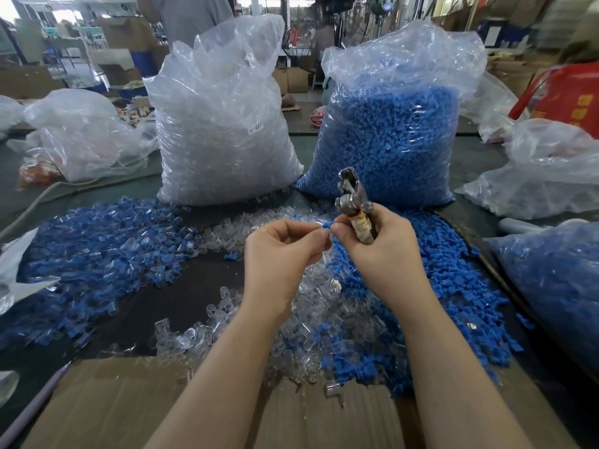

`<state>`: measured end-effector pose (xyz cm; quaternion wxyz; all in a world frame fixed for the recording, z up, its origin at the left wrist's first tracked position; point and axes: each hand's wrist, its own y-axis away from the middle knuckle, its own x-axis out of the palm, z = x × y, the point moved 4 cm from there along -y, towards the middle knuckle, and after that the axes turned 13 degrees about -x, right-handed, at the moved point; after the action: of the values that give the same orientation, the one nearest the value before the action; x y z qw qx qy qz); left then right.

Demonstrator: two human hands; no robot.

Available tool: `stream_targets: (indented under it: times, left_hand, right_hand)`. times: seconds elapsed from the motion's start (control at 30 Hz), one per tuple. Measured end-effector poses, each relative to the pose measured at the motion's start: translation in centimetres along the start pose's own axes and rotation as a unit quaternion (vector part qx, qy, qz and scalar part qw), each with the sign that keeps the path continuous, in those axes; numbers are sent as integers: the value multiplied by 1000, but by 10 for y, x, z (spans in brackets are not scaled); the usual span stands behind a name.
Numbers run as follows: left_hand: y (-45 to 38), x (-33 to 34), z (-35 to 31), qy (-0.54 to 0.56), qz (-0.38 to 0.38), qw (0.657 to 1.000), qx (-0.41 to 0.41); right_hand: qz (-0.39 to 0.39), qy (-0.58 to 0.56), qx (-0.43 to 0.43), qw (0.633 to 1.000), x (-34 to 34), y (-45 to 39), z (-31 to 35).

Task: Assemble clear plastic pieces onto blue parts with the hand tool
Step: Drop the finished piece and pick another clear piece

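On the tabletop [181,296] we logged, left to right: one spread of assembled blue-and-clear pieces [97,241]; one tall bag of clear plastic pieces [223,137]; one loose heap of clear pieces [324,325]; one tall bag of blue parts [392,140]; one loose heap of blue parts [453,286]. Our left hand [285,251], fingers curled, pinched something clear and too small for us to tell. Our right hand [379,244] pinched one blue part [328,224] at the fingertips, its other fingers wrapped round one upright hand tool [353,202]. Both grips met above the clear heap.
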<state>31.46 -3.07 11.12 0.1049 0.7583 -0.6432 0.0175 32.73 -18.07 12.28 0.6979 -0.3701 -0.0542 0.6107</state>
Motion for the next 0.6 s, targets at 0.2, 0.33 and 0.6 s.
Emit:
stream_targets:
  times: [0.2, 0.33, 0.6]
  left_hand:
    - [3, 3, -2, -58, -46, 996, 58]
    - [5, 4, -4, -113, -79, 984, 112]
    - [7, 4, -7, -161, -104, 966, 175]
  right_hand:
    - [-5, -3, 12, 1000, 3, -1, 1]
    - [10, -34, 37, 999, 5, -1, -1]
    - [24, -60, 57, 996, 6, -1, 4]
